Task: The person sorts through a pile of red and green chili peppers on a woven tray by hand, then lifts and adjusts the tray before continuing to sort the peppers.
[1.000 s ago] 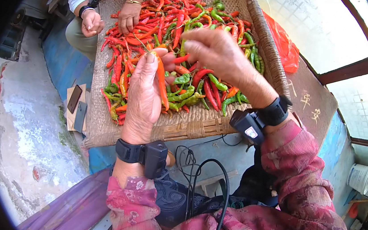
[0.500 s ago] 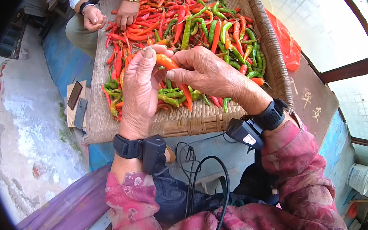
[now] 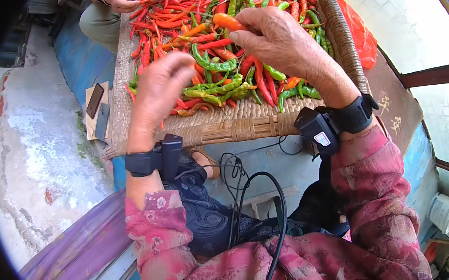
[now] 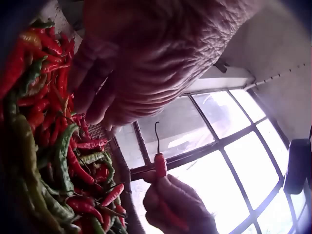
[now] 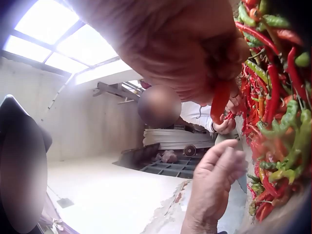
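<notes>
My left hand [image 3: 159, 90] has come away from the orange pepper [image 3: 229, 22], its fingers loose and blurred, so my right hand [image 3: 285, 43] alone now pinches it above the heap of peppers [image 3: 234, 88] on the woven tray [image 3: 250, 127], leaving, I judge, its handling to that one hand

Peppers [image 3: 213, 65] lie in the tray [image 3: 236, 131]. The left grip [image 3: 159, 86] is above the tray's left side; the right grip [image 3: 286, 42], with one pepper [image 3: 228, 22], is to its right. A phone [image 3: 95, 100] lies on cardboard [image 3: 91, 130] left of the tray; a bag [image 3: 360, 34] is at right.
</notes>
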`<move>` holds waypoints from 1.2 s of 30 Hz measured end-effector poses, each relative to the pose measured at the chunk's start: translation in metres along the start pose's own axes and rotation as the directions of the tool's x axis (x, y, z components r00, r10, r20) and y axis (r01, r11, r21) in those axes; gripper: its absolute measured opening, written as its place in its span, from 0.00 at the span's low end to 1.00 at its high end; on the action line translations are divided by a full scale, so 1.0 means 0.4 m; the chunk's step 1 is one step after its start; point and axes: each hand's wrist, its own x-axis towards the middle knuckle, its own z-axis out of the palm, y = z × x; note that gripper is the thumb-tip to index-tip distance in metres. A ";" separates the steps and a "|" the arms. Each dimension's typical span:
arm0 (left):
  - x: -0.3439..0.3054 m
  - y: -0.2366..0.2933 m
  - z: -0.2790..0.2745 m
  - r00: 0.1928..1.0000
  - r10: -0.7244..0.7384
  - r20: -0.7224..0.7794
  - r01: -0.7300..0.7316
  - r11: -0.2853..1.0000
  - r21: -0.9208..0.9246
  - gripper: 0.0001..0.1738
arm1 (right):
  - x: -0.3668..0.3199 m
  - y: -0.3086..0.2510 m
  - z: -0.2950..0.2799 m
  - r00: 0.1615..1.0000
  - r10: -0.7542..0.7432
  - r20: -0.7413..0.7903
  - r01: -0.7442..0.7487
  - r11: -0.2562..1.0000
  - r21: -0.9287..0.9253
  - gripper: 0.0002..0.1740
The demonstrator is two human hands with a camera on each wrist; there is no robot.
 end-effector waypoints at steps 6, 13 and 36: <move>-0.044 -0.020 0.050 0.922 0.250 0.297 -0.355 0.851 0.387 0.30 | 0.003 -0.004 0.004 0.999 0.032 -0.035 -0.031 0.999 0.038 0.16; -0.023 0.011 0.075 0.931 0.052 0.362 -0.255 0.800 0.543 0.24 | -0.007 -0.012 0.012 0.999 -0.032 0.005 0.032 0.999 0.034 0.16; -0.002 0.069 0.022 0.984 0.094 0.151 0.136 0.144 -0.980 0.15 | 0.017 -0.031 0.050 0.985 0.013 0.174 -0.077 0.929 0.363 0.17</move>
